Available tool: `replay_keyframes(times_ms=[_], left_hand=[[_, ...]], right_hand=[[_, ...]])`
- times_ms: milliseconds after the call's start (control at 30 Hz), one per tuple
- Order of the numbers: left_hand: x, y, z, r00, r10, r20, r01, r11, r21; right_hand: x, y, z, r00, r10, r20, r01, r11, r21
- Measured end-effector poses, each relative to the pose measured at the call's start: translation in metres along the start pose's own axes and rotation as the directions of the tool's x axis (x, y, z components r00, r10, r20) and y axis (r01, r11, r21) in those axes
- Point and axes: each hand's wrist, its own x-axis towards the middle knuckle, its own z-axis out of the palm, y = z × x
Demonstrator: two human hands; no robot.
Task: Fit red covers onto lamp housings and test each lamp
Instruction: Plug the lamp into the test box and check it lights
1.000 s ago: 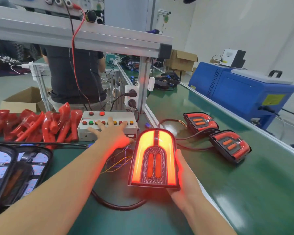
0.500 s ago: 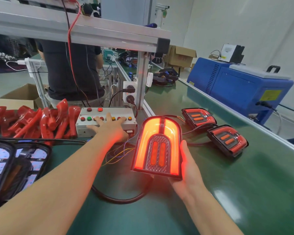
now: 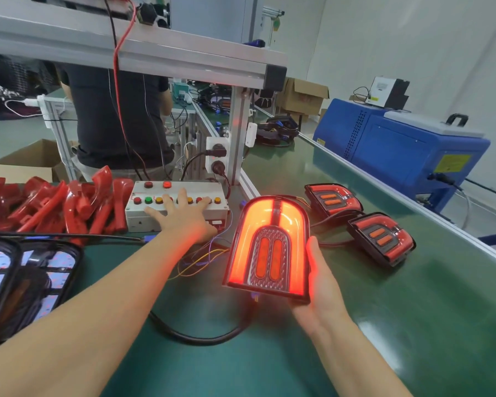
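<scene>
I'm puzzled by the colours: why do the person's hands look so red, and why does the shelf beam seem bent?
Head view: the lit lamp throws red glow onto the left hand and right hand; the wide-angle lens bows the shelf beam; the green belt shows soft overhead glare.

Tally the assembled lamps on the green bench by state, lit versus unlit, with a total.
Lit lamp, held up by the right hand while the left hand rests on the button box: 1
Unlit lamps lying on the bench: 2
Total: 3
</scene>
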Motion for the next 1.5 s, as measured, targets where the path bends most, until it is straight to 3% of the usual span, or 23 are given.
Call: replay_keyframes(times_ms=[200, 733, 867, 933, 967, 1033, 1100, 1167, 1233, 1300, 1367, 1433, 1500], left_hand=[[0.000, -0.001, 0.006, 0.991, 0.091, -0.102, -0.082, 0.992, 0.093], [0.004, 0.001, -0.001, 0.989, 0.104, -0.106, -0.086, 0.983, 0.159], [0.002, 0.002, -0.008, 0.993, 0.106, -0.052, -0.095, 0.979, 0.182], [-0.004, 0.004, -0.017, 0.991, 0.125, -0.037, -0.118, 0.982, 0.146], [-0.009, 0.006, -0.021, 0.982, 0.161, -0.095, -0.154, 0.985, 0.081], [-0.024, 0.010, -0.031, 0.906, 0.230, -0.354, -0.308, 0.934, -0.182], [-0.047, 0.014, -0.049, 0.750, 0.246, -0.614, -0.571, 0.709, -0.414], [-0.077, 0.015, -0.066, 0.606, 0.390, -0.694, -0.757, 0.549, -0.353], [-0.104, 0.013, -0.070, 0.603, 0.618, -0.505, -0.791, 0.548, -0.273], [-0.120, 0.011, -0.052, 0.670, 0.718, -0.189, -0.741, 0.663, -0.111], [-0.128, 0.015, -0.028, 0.779, 0.627, 0.027, -0.627, 0.778, 0.030], [-0.132, 0.026, -0.007, 0.866, 0.492, 0.091, -0.496, 0.868, 0.032], [-0.132, 0.037, 0.009, 0.910, 0.406, 0.084, -0.409, 0.913, 0.012]], right_hand=[[0.001, -0.002, 0.002, 1.000, -0.024, 0.003, 0.024, 1.000, -0.016], [0.005, -0.001, 0.006, 1.000, -0.004, -0.022, 0.003, 1.000, -0.025], [0.004, -0.004, 0.002, 0.999, -0.001, -0.044, 0.001, 1.000, -0.008], [0.003, -0.006, -0.002, 0.999, -0.003, -0.050, 0.003, 1.000, -0.003], [0.003, -0.007, -0.004, 0.999, -0.005, -0.048, 0.004, 1.000, -0.017], [0.004, -0.009, -0.006, 0.998, -0.005, -0.064, 0.003, 1.000, -0.023], [0.005, -0.011, -0.009, 0.995, -0.001, -0.101, 0.003, 1.000, 0.014], [0.007, -0.014, -0.012, 0.991, 0.001, -0.132, 0.007, 0.998, 0.064], [0.008, -0.018, -0.015, 0.987, -0.005, -0.160, 0.021, 0.995, 0.093], [0.009, -0.022, -0.017, 0.983, -0.021, -0.181, 0.038, 0.995, 0.090], [0.008, -0.025, -0.016, 0.981, -0.028, -0.193, 0.045, 0.995, 0.083], [0.008, -0.024, -0.013, 0.980, -0.023, -0.197, 0.037, 0.997, 0.067], [0.007, -0.021, -0.012, 0.981, -0.007, -0.195, 0.019, 0.998, 0.058]])
